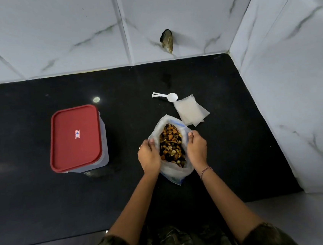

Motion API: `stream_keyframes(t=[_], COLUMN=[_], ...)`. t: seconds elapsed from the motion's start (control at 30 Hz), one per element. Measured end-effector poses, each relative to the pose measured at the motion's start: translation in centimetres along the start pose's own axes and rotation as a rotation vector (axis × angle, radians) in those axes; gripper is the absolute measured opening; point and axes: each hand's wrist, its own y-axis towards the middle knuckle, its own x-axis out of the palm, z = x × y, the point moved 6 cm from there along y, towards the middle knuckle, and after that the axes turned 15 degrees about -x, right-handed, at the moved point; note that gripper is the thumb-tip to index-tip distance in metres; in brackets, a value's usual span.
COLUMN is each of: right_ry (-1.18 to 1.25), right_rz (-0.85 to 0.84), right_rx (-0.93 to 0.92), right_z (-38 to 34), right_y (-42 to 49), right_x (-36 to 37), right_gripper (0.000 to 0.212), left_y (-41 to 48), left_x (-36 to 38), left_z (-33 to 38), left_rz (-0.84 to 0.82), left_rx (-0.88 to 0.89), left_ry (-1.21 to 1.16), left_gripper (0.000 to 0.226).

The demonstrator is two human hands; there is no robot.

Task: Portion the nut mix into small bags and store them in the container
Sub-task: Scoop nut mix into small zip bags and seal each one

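Our fingers [151, 142] clamp the rim of the big bag [171, 172], left hand [149, 156] on one side and right hand [197, 148] on the other. Its mouth is spread, with the nut mix [171, 143] showing between them. Just beyond the bag, to its right, lie the small bags [191, 110], with the white scoop [169, 97] beside them. Well left of the bag sits the container [104, 144], red lid [74, 137] on, on the black surface [45, 204].

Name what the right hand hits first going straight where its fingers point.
Probably the stack of small bags, lying just beyond the nut mix bag whose rim the right hand grips.
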Motion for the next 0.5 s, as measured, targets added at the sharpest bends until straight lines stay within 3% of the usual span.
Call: stream_keyframes(t=[0.1,0.17,0.23,0.3,0.37,0.5], right_ry=[0.001,-0.070,-0.161,-0.214,-0.248,-0.334], right_rz=[0.032,0.049,0.103,0.122,-0.014,-0.280], right_rx=[0.028,-0.073,-0.279,-0.521,-0.675,-0.645], right_z=[0.7,-0.1,-1.7,-3.1,-3.7,-2.4], right_y=[0.1,0.0,-0.4,-0.8,-0.9,-0.5], right_x=[-0.1,-0.1,-0.5,-0.6,0.3,2.8], right_gripper=[0.025,0.023,0.029,0.040,0.049,0.059], left_y=[0.3,0.1,-0.9,-2.3,-3.2,-1.9], left_x=[-0.1,-0.5,-1.2,-1.0,0.3,2.5], left_z=[0.1,0.6,1.8,3.0,3.4,1.8], left_rz=[-0.007,0.102,0.213,0.208,0.131,0.005], left_rx=[-0.003,0.079,0.267,0.544,0.747,0.684], left_ry=[0.032,0.187,0.241,0.283,0.442,0.621], left_gripper=[0.037,0.033,0.036,0.057,0.063,0.071])
